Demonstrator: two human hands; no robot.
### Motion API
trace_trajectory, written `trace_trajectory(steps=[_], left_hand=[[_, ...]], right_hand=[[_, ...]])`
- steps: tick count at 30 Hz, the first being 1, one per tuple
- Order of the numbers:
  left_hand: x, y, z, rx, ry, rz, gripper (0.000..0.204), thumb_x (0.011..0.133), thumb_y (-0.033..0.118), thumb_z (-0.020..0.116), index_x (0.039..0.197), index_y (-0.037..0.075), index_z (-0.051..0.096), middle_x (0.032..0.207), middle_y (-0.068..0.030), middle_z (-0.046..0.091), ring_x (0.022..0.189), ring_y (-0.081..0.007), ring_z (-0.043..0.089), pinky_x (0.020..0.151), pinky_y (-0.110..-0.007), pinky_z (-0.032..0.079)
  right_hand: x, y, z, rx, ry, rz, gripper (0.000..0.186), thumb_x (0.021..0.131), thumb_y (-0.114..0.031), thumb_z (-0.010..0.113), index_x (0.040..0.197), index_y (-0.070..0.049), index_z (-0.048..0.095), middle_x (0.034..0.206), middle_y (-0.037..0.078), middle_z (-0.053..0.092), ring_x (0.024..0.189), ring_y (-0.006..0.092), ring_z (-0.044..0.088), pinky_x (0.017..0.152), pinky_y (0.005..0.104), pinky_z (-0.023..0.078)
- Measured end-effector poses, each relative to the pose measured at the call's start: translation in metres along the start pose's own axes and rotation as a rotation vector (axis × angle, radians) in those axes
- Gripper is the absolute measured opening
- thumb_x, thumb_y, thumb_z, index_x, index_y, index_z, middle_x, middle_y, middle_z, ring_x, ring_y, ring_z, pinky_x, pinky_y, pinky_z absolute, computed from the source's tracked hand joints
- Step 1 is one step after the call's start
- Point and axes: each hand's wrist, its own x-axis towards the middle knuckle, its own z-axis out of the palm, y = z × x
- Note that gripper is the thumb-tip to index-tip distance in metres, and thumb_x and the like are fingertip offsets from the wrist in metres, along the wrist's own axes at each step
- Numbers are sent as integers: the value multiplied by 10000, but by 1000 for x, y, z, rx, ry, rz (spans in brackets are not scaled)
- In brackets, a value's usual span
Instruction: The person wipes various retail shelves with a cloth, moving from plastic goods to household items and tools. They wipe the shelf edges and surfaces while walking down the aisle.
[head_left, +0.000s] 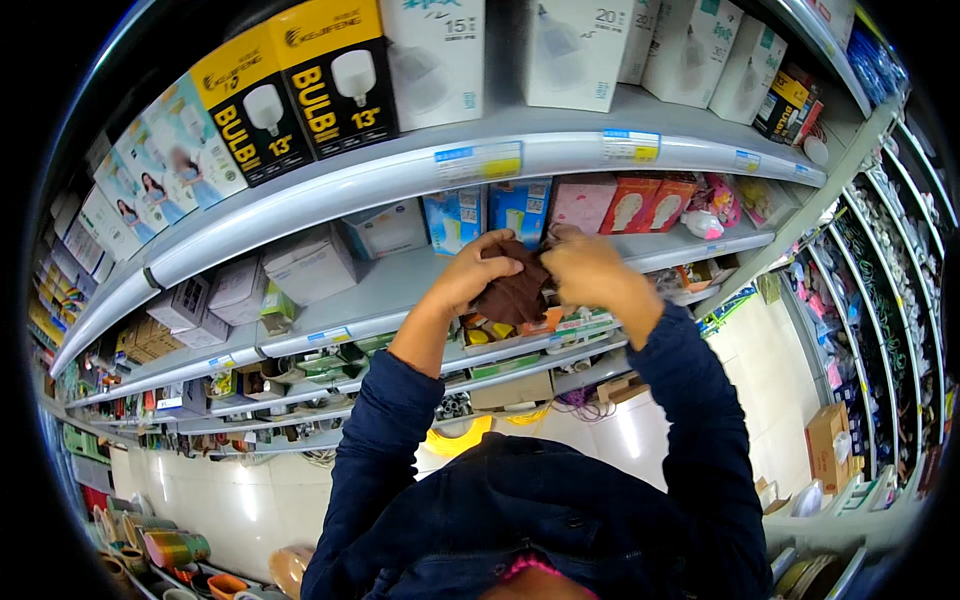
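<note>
Cloth (514, 294) in left hand (474, 276) is partly hidden.

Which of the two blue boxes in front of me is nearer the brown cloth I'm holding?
The right blue box, next to the pink box: it stands behind the brown cloth; the left blue box sits farther away.

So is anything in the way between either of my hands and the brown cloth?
Nothing visible is. Your left hand grips the brown cloth directly, and your right hand is at its right edge, though its fingertip contact is unclear. The blue boxes stand beyond the cloth, not between.
</note>
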Motion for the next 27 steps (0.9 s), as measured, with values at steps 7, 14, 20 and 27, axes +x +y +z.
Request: trace_trajectory(steps=[7,14,20,27], left_hand=[[-30,1,-54,-40,-36,57,459,781,99,670,1211,-3,548,1091,-120,600,1005,-226,591,899,-353,483],[-21,19,-69,-233,-102,-97,445,785,114,666,1196,-4,544,1107,-113,603,997,-217,607,841,-352,522],[-72,18,-91,-299,-155,124,571,777,118,660,1297,-37,483,1250,-145,560,1102,-237,567,941,-350,468],[-188,-15,-129,-311,11,216,638,750,88,616,1346,-51,437,1308,-196,529,1162,-255,538,1017,-348,401]], right_hand=[[-5,-5,-7,-181,-76,-43,260,659,-190,672,909,-118,663,955,110,661,954,316,614,723,451,523],[43,-64,-20,116,-274,-31,246,677,-170,635,893,-84,713,862,167,687,870,365,651,727,461,516],[54,-76,-18,8,-270,-134,206,689,-159,622,850,-78,723,877,174,688,913,381,639,758,448,513],[96,-146,-40,123,-384,-290,226,711,-175,642,904,-70,693,858,133,693,818,328,665,706,445,524]])
